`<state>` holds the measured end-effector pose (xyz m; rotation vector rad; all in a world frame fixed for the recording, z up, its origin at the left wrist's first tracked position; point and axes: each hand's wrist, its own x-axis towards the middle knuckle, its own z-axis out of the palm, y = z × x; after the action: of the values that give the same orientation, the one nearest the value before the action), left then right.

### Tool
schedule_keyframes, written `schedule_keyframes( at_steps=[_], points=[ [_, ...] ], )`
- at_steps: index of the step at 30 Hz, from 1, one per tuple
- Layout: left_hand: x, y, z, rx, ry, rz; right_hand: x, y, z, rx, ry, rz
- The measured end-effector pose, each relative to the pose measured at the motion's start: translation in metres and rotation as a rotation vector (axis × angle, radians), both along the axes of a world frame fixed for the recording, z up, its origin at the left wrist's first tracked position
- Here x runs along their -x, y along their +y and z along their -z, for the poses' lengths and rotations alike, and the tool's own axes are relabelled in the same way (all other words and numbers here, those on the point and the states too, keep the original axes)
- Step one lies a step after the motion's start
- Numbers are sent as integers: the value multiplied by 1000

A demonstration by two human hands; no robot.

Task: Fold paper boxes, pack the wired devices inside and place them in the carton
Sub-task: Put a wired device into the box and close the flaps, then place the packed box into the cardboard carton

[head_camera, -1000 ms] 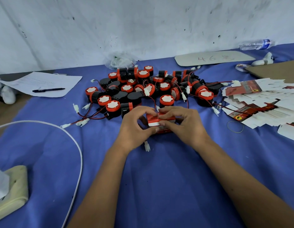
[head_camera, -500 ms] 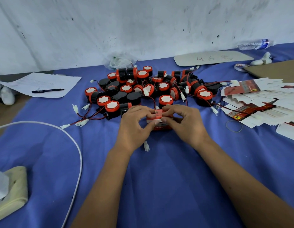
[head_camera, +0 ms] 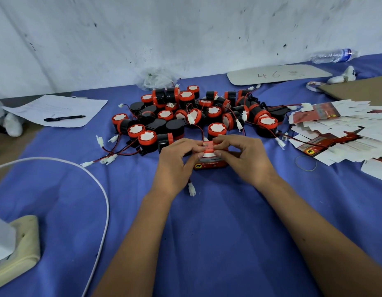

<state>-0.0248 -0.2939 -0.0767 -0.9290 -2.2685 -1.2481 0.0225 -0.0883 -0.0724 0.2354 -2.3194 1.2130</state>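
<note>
A small red paper box point(head_camera: 210, 165) stands on the blue cloth between my hands. My left hand point(head_camera: 177, 161) and my right hand point(head_camera: 243, 159) both pinch its top flap point(head_camera: 209, 146) with thumbs and fingertips. A white connector point(head_camera: 191, 191) on a wire trails out from under the left hand. Behind the box lies a pile of several black-and-red round wired devices point(head_camera: 194, 116). A heap of flat unfolded box blanks point(head_camera: 340, 131) lies at the right. Whatever is inside the box is hidden.
A brown cardboard sheet point(head_camera: 357, 91) lies at the far right. A rubber band point(head_camera: 305, 162) is on the cloth near the blanks. Paper with a pen point(head_camera: 63, 118) lies far left. A white cable point(head_camera: 100, 189) curves toward a power strip point(head_camera: 16, 249) at the near left.
Both hands' fingers have worked along the top flap, folding it down over the box; the box's red front face with the logo now shows below the thumbs.
</note>
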Motion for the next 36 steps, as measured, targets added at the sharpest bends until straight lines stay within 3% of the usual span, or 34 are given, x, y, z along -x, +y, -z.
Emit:
schedule_keyframes(
  at_steps=[15,22,29,36],
  points=[
    [-6,10,-3,119,110,-7,-11,14,-8,-284,36,-102],
    [-8,17,-3,198,70,-39,-12,18,-3,-377,34,-153],
    [-5,16,2,127,-137,0,4,4,-16,-519,108,-82],
    [-10,14,-6,58,-180,-6,-1,4,-22,-464,0,-200]
  ],
)
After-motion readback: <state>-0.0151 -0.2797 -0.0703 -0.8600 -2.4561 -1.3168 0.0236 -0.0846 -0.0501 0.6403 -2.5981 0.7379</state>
